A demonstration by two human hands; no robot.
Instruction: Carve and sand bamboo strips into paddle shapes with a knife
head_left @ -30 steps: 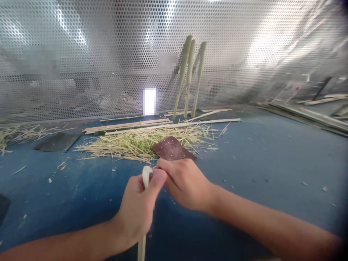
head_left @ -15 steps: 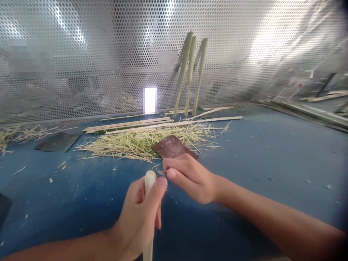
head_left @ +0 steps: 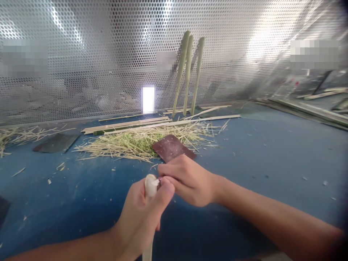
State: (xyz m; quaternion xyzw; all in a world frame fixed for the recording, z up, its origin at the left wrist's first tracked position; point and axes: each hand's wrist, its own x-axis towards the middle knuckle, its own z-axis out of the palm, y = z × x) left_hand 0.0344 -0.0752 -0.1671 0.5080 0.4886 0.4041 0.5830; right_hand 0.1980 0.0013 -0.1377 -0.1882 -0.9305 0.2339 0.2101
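Observation:
My left hand (head_left: 144,214) is closed around a pale bamboo piece (head_left: 150,188), which has a wide rounded head at the top and a narrow handle running down below the palm. My right hand (head_left: 187,181) is a fist against the left thumb, gripping a small knife that its fingers almost wholly hide. A thin pale shaving (head_left: 156,182) curls up from the right side of the rounded head, where the two hands meet.
Behind the hands, a brown sandpaper sheet (head_left: 174,148) lies against a heap of bamboo shavings (head_left: 122,145). Flat bamboo strips (head_left: 152,125) lie beyond. Three green bamboo pieces (head_left: 187,72) lean on the perforated metal screen (head_left: 108,72). A dark sheet (head_left: 56,142) rests left.
My right hand has moved slightly down and left, so the knife's tip, visible before, is hidden at the bamboo's head. A shaving now stands there. My left thumb has shifted right.

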